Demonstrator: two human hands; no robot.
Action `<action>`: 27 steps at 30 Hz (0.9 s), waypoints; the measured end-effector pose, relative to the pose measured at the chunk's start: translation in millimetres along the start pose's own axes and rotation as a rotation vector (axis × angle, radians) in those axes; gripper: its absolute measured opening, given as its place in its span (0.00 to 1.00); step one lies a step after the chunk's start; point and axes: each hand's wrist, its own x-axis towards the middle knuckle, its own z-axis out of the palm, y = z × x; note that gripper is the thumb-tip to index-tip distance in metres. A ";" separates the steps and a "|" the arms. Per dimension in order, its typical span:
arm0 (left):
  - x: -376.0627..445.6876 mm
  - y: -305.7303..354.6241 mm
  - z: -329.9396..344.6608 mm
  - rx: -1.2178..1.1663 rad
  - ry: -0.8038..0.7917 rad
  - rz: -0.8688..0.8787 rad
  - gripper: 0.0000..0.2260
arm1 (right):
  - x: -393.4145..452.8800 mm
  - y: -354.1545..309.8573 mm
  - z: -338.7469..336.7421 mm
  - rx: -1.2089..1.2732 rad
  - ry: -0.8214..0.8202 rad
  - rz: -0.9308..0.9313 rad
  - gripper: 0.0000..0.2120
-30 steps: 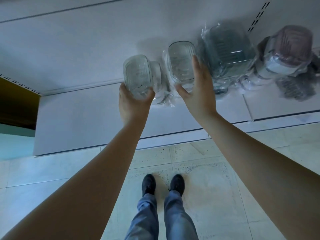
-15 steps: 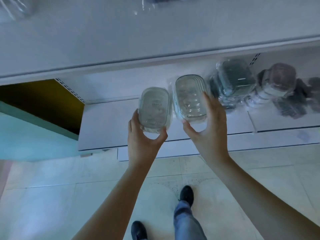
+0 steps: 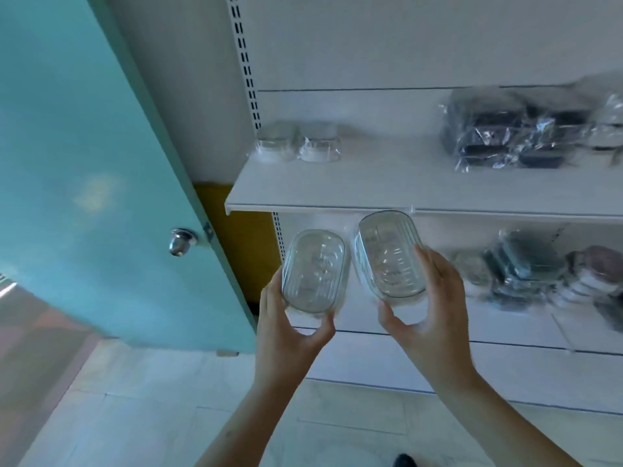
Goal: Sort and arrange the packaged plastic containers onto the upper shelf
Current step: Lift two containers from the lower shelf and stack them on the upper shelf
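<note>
Head view: two clear ribbed oval containers [image 3: 314, 271], wrapped, in hands [image 3: 428, 318].

A teal door [image 3: 77, 183] with a round metal knob [image 3: 181, 241] stands open at the left, beside a white shelving unit [image 3: 371, 45] with slotted uprights [image 3: 244, 59]. A yellow panel [image 3: 236, 251] shows between them. Pale floor tiles [image 3: 161, 409] lie below, evenly lit.
</note>
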 end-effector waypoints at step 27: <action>350.4 -11.3 -9.6 0.092 0.076 -0.039 0.34 | 308.9 26.8 154.0 0.133 -0.004 0.263 0.37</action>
